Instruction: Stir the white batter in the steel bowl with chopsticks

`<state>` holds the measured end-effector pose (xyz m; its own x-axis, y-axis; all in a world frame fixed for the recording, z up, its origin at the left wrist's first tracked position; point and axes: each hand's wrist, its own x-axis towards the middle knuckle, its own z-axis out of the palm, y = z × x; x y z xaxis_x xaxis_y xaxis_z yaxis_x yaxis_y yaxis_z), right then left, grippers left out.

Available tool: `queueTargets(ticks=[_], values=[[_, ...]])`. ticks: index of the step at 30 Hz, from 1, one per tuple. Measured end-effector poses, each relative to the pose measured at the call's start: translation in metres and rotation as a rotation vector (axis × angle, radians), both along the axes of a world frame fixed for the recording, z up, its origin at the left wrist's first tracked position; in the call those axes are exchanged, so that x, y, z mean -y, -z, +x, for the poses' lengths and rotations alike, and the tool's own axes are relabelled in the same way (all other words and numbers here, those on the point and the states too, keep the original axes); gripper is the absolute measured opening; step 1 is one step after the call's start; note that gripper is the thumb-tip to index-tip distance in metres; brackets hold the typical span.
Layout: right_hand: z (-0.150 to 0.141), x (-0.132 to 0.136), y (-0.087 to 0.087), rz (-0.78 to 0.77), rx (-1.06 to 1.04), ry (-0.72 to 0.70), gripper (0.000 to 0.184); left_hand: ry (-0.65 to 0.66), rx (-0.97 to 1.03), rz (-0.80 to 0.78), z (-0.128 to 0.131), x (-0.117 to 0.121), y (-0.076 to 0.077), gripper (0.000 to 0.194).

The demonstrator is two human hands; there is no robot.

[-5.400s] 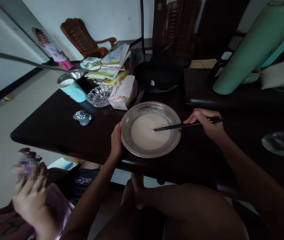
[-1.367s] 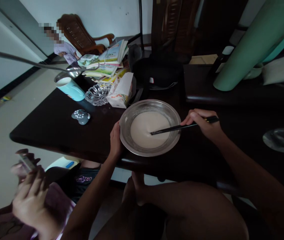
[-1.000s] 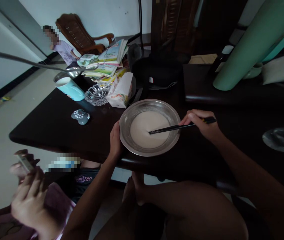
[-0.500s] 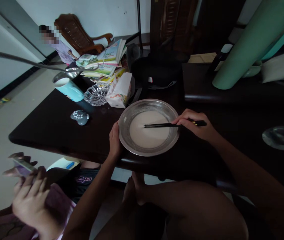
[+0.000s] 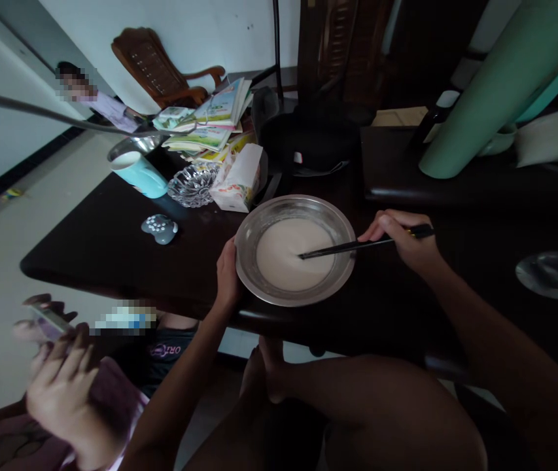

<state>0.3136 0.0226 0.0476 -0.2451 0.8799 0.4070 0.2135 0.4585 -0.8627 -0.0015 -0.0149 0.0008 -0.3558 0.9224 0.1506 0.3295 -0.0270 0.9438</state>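
Note:
A wide metal bowl (image 5: pixel 259 226) stands near the front edge of a dark table (image 5: pixel 112 248). It holds a pale, smooth batter (image 5: pixel 281 258). My left hand (image 5: pixel 227 278) grips the bowl's left rim, fingers closed on it. My right hand (image 5: pixel 406 242) is closed on a pair of dark chopsticks (image 5: pixel 352 246), held almost level. Their tips rest in the batter near the middle of the bowl.
Behind the bowl are a tissue box (image 5: pixel 239 178), a glass dish (image 5: pixel 193 185), a teal cup (image 5: pixel 140 173), a small grey mushroom-shaped object (image 5: pixel 159 228) and stacked books (image 5: pixel 210 124). A green roll (image 5: pixel 494 98) leans at right. Another person's hands (image 5: pixel 57 386) hold a phone at lower left.
My right hand has drawn back to the right, and the chopstick tips have shifted from the bowl's left part toward its centre. My left hand stays on the rim.

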Motion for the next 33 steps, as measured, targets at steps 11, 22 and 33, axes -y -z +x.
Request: queueTargets(ticks=[11,22,33], values=[[0.0016,-0.0007,0.0026,0.012,0.019,0.002,0.037,0.017,-0.05,0.011,-0.0002,-0.001,0.0013,0.046],[0.0033,-0.0008,0.0002,-0.016,0.023,0.0,0.039,0.018,-0.035,0.007,-0.0019,-0.0008,0.0019,0.045],[0.0006,0.0001,-0.001,-0.029,0.024,-0.024,0.039,0.016,-0.049,-0.002,-0.0017,-0.0011,0.0006,0.047]])
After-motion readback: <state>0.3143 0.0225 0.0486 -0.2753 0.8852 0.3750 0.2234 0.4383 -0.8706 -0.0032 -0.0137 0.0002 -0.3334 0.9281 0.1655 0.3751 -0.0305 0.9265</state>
